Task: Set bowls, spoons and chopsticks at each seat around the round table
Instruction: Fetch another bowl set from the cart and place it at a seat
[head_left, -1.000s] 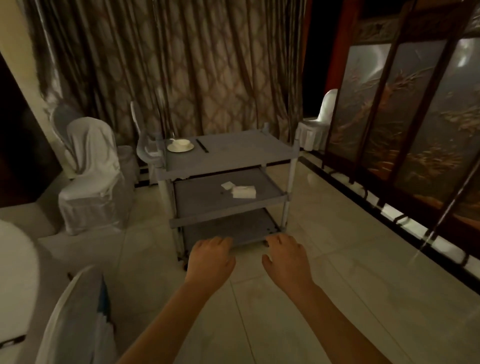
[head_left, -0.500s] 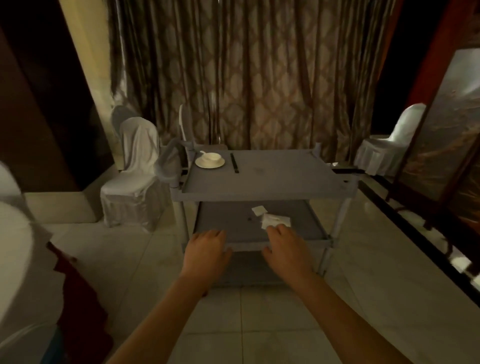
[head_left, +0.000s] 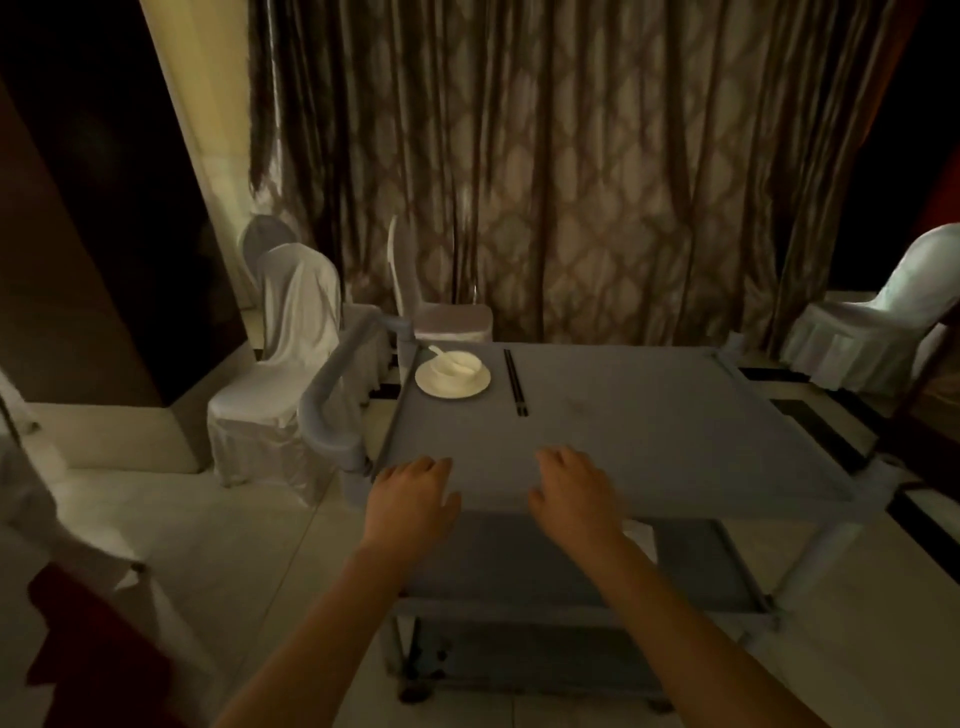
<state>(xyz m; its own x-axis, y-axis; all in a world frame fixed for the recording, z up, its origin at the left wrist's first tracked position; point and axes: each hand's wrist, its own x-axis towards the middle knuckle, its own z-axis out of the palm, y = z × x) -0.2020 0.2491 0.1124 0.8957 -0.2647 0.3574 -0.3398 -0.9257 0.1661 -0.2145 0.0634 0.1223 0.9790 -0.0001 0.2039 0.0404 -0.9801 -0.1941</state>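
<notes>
Bowl (head_left: 455, 365), white, sits on a white saucer (head_left: 452, 382) at the far left corner of the top shelf of a grey service cart (head_left: 649, 441). A white spoon (head_left: 445, 357) lies in the bowl, its handle pointing out toward the far left. A pair of dark chopsticks (head_left: 515, 382) lies flat on the same shelf just to the right of the saucer, apart from it, running front to back.

Left hand (head_left: 410, 499) and right hand (head_left: 574, 493) are both at the near edge of the top shelf, palms down, fingers loosely spread and lightly bent — neither has hold of anything. Whether the fingertips touch the shelf cannot be told. Both hands are well apart from the bowl and chopsticks.

Cart has a tubular handle (head_left: 337, 395) on its left side and lower shelves beneath. Behind it — white-covered chairs (head_left: 291, 343), another covered chair (head_left: 883, 332) at far right, and a patterned curtain (head_left: 571, 156). Floor is pale tile (head_left: 197, 540).
</notes>
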